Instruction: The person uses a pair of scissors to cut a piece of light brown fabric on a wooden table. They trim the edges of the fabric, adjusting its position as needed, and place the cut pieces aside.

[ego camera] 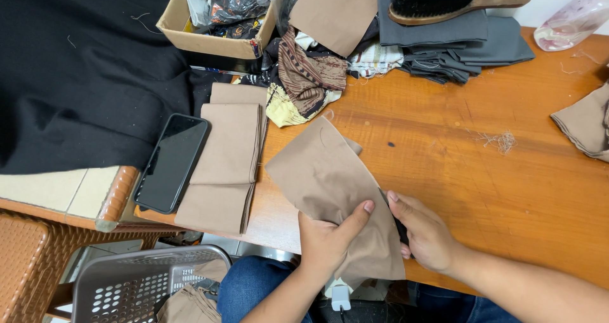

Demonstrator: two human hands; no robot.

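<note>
A tan fabric piece (330, 183) lies partly on the orange wooden table (482, 183), its near end hanging over the front edge. My left hand (327, 240) grips its lower part from the left, thumb on top. My right hand (425, 231) pinches its right edge and seems to hold a small dark tool, mostly hidden. A stack of folded tan pieces (225, 161) lies to the left, beside a black phone (171, 163).
Black cloth (82, 75) covers the far left. A cardboard box (209, 25), patterned scraps (311, 75), grey folded fabric (457, 44) and a wooden brush (450, 0) sit at the back. A grey plastic basket (139, 285) stands below the table; another tan piece (587, 123) lies at the right.
</note>
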